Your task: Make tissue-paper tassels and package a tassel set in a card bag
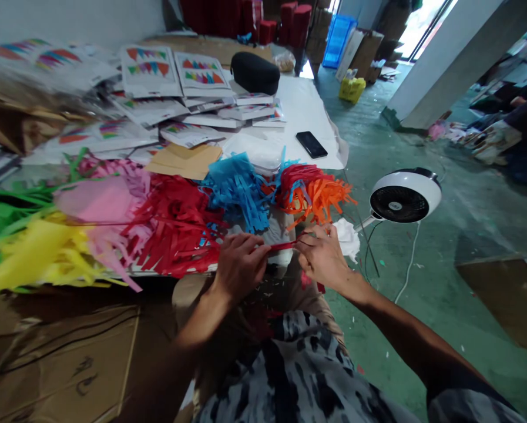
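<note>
My left hand (241,261) and my right hand (321,255) meet at the table's near edge, both closed in a pinch on a thin red paper strip (283,245) stretched between them. Just beyond my fingers lie heaps of fringed tissue paper: a red pile (175,226), a blue pile (239,188) and an orange and red pile (314,194). Pink (102,202), yellow (38,252) and green (3,205) fringes spread to the left.
Stacks of packaged paper banners (201,76) cover the far table, with a black case (254,71), a black phone (311,144) and brown paper (186,160). A white fan (405,197) stands on the green floor at right. A cardboard box (60,358) sits lower left. Another person's gloved hand (494,141) shows far right.
</note>
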The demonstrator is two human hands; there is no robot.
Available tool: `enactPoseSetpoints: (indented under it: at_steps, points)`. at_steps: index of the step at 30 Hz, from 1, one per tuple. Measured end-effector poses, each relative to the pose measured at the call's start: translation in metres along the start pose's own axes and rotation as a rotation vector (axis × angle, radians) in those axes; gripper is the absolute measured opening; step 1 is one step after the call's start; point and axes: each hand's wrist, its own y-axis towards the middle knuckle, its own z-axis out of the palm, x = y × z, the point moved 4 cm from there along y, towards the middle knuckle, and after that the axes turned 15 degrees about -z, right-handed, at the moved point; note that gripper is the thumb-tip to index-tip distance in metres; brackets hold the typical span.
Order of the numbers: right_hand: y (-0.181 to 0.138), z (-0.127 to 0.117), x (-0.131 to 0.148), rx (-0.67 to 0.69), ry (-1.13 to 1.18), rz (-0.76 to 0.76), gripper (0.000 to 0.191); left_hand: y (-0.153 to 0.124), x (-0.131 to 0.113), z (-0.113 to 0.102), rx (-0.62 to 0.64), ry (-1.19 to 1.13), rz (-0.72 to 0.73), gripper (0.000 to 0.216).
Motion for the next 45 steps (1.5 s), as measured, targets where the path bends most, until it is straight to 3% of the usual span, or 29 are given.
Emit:
enactPoseSetpoints:
  at_steps: [6,11,20,27,34,38,42,45]
  points:
    - [0.009,0.001,0.002,-0.003,0.012,0.001,0.012,0.006,-0.007,0.023,0.111,0.037,-0.002,0.012]
    - [0.019,0.012,0.003,-0.016,0.067,0.0,0.023,0.007,-0.005,0.021,0.163,0.066,-0.06,0.019]
    - [0.026,0.016,-0.007,0.048,0.138,0.13,0.014,0.01,0.008,0.017,0.209,0.01,-0.226,0.021]
    - [0.027,0.019,-0.008,0.003,0.211,0.205,0.008,0.012,0.024,0.014,0.184,-0.012,-0.385,0.012]
    - [0.022,0.015,0.007,0.022,0.084,0.151,0.011,-0.005,0.004,0.012,0.168,-0.073,-0.025,0.028]
    - [0.013,0.004,0.027,0.094,0.046,0.117,0.009,-0.029,-0.013,0.003,0.186,-0.059,0.008,0.032]
    - [0.004,-0.003,0.043,0.121,-0.014,0.081,0.008,-0.054,-0.016,0.006,0.041,-0.041,0.072,0.03]
    - [-0.001,0.001,0.053,0.064,-0.019,0.015,0.008,-0.065,-0.009,0.013,-0.029,-0.045,0.092,0.032]
